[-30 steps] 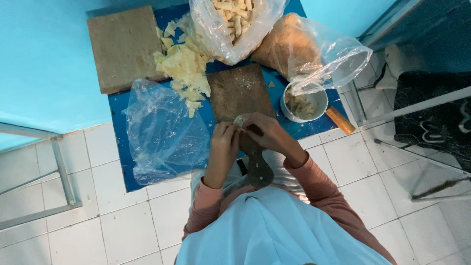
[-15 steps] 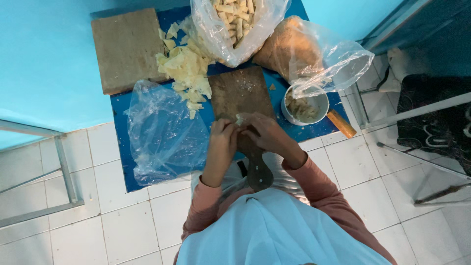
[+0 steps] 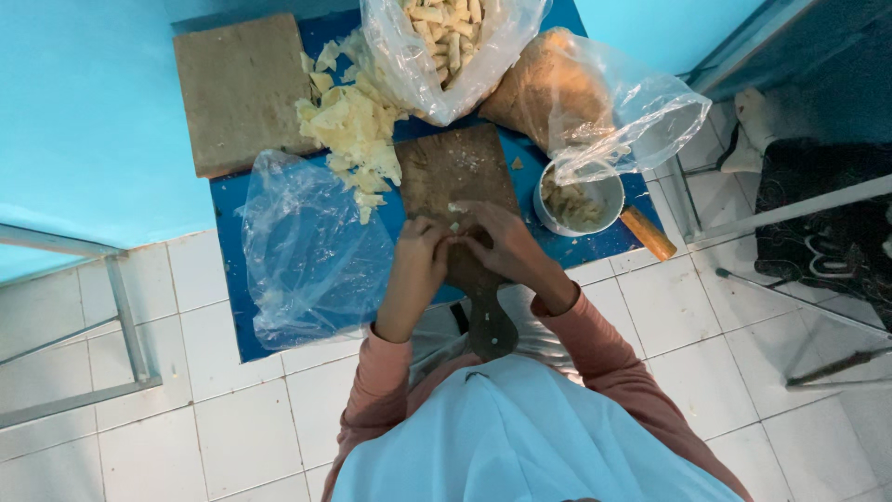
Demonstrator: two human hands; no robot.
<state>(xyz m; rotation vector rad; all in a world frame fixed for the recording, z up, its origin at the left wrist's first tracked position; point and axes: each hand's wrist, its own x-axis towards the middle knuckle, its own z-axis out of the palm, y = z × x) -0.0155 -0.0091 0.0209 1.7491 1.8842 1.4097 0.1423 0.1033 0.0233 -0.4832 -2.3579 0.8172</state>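
Both hands meet over the near half of a dark wooden cutting board [image 3: 452, 177], whose long axis runs from the far side of the blue mat [image 3: 228, 237] toward the person, its narrow handle [image 3: 490, 325] pointing back at the person's lap past the mat's near edge. The left hand [image 3: 418, 265] and the right hand [image 3: 506, 246] are curled, fingertips pinched together around a small pale piece [image 3: 454, 226] that lies between them; it is too small to tell its shape or which way it points. Another pale bit [image 3: 454, 208] sits on the board just beyond the fingers. To the left of the board a crumpled, clear plastic bag [image 3: 311, 251] lies flat across the mat's left part, reaching its near edge. Beyond it, a heap of pale yellow peelings [image 3: 348, 125] spreads from the board's far left corner toward a square, rough brown slab [image 3: 242, 88] at the mat's far left corner. At the far edge an open clear bag of pale cut sticks [image 3: 446, 42] stands, and to its right a second clear bag holding a brown lump [image 3: 557, 93] sags over a small white bowl [image 3: 578, 197] with scraps inside, just right of the board. A wooden handle [image 3: 648, 232] lies at the mat's right near corner. The mat rests on white floor tiles [image 3: 214, 418].
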